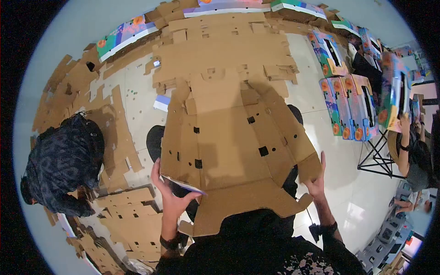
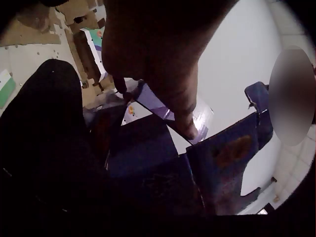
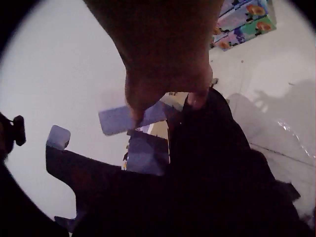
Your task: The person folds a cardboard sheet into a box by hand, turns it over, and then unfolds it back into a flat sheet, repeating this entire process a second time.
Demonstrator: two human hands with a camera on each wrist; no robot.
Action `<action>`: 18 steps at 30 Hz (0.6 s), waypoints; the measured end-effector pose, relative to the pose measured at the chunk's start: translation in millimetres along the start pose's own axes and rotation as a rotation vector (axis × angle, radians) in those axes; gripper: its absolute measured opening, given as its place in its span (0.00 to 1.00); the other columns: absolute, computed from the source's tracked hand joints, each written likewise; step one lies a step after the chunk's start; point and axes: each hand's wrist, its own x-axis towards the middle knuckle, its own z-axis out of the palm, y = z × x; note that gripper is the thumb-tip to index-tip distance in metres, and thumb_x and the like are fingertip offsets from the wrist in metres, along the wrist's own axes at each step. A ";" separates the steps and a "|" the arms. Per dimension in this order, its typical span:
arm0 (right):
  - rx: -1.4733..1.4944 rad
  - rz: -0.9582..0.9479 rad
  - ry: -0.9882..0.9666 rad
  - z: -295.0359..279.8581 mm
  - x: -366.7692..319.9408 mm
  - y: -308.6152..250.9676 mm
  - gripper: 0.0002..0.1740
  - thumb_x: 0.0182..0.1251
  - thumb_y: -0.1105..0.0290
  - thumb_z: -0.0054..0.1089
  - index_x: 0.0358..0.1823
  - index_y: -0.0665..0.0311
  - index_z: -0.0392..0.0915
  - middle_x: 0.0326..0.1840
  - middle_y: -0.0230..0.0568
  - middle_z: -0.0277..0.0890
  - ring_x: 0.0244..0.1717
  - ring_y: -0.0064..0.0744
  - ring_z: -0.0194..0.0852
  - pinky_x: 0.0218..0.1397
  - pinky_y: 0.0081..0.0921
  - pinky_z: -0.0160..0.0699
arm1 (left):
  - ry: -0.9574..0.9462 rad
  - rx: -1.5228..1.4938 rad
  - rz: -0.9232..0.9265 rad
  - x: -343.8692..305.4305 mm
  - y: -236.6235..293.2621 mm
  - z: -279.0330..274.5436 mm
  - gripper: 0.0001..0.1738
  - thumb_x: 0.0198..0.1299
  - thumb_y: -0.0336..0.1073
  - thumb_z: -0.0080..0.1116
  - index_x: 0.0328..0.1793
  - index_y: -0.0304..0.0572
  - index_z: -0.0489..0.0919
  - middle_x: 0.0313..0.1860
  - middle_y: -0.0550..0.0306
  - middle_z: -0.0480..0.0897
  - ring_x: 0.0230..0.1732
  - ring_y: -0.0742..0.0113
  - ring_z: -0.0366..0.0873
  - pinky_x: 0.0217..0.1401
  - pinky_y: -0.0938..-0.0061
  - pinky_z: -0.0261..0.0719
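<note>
A large flat brown cardboard box blank, die-cut with square holes and flaps, is held out in front of me. My left hand grips its left flap near the lower corner, thumb over the printed underside edge. My right hand holds the right flap, fingers stretched up along its edge. In the right wrist view, my right hand's fingers press on the dark, printed underside of the blank. My legs are hidden beneath the blank.
Stacks of flat cardboard blanks cover the floor ahead and to the left. A seated person in dark clothes works at the left. Assembled colourful printed boxes stand on a folding stand at the right, beside another person.
</note>
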 end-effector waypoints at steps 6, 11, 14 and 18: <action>-0.110 0.156 -0.170 28.0 40.3 -13.0 0.51 0.61 0.80 0.74 0.83 0.64 0.51 0.72 0.43 0.71 0.71 0.36 0.70 0.75 0.36 0.70 | -0.096 -0.262 -0.098 4.4 -20.5 16.7 0.85 0.31 0.55 0.92 0.86 0.38 0.39 0.78 0.41 0.59 0.78 0.52 0.63 0.80 0.56 0.65; -0.352 0.036 -0.183 72.3 53.7 -42.9 0.46 0.57 0.79 0.77 0.76 0.65 0.61 0.70 0.46 0.69 0.71 0.41 0.69 0.76 0.39 0.67 | -0.085 -0.151 -0.075 8.5 -0.7 29.0 0.70 0.44 0.37 0.87 0.84 0.37 0.45 0.77 0.42 0.61 0.76 0.52 0.65 0.80 0.58 0.65; -0.760 -0.311 -0.243 84.3 64.3 -51.1 0.45 0.55 0.77 0.78 0.75 0.64 0.65 0.72 0.48 0.68 0.71 0.48 0.69 0.76 0.43 0.67 | -0.090 0.019 0.149 15.0 -10.4 33.9 0.60 0.49 0.33 0.83 0.82 0.38 0.52 0.75 0.42 0.65 0.76 0.50 0.67 0.80 0.58 0.65; -0.846 -0.477 -0.481 83.5 81.6 -62.0 0.45 0.49 0.75 0.79 0.73 0.64 0.71 0.73 0.49 0.71 0.71 0.53 0.69 0.76 0.44 0.68 | -0.200 0.049 0.159 21.9 -9.8 27.9 0.46 0.42 0.26 0.79 0.73 0.43 0.74 0.71 0.46 0.75 0.72 0.44 0.72 0.78 0.58 0.70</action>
